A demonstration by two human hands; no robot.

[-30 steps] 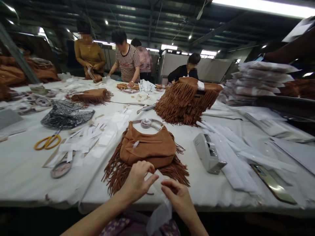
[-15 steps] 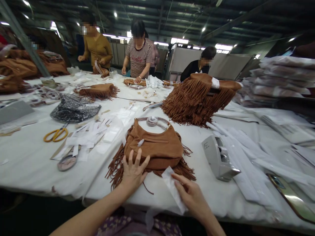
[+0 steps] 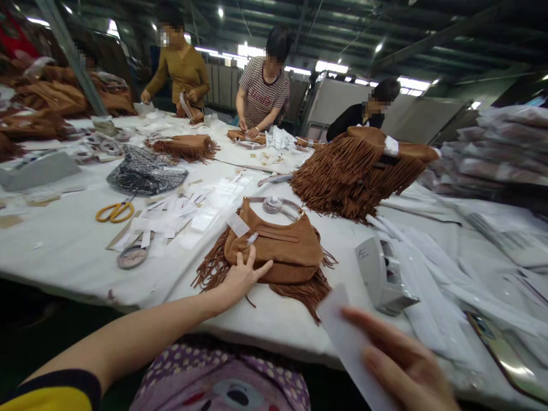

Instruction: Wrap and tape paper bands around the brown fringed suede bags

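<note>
A brown suede fringed bag (image 3: 278,245) lies flat on the white table (image 3: 64,251) in front of me, its wrapped handle pointing away. My left hand (image 3: 243,277) rests on the bag's near left edge with fingers spread. My right hand (image 3: 402,365), blurred and close to the camera at lower right, holds a white paper strip (image 3: 349,345) between thumb and fingers. A grey tape dispenser (image 3: 381,274) stands right of the bag.
Yellow scissors (image 3: 115,211), scattered white labels (image 3: 188,214) and a dark glittery bag (image 3: 143,178) lie to the left. A heap of fringed bags (image 3: 355,171) sits behind. Three people work at the far side. Plastic sleeves (image 3: 449,268) and a phone (image 3: 500,357) lie on the right.
My left hand has slid left along the bag's edge. My right hand has drawn back toward me and to the right with the paper strip. The view has shifted left.
</note>
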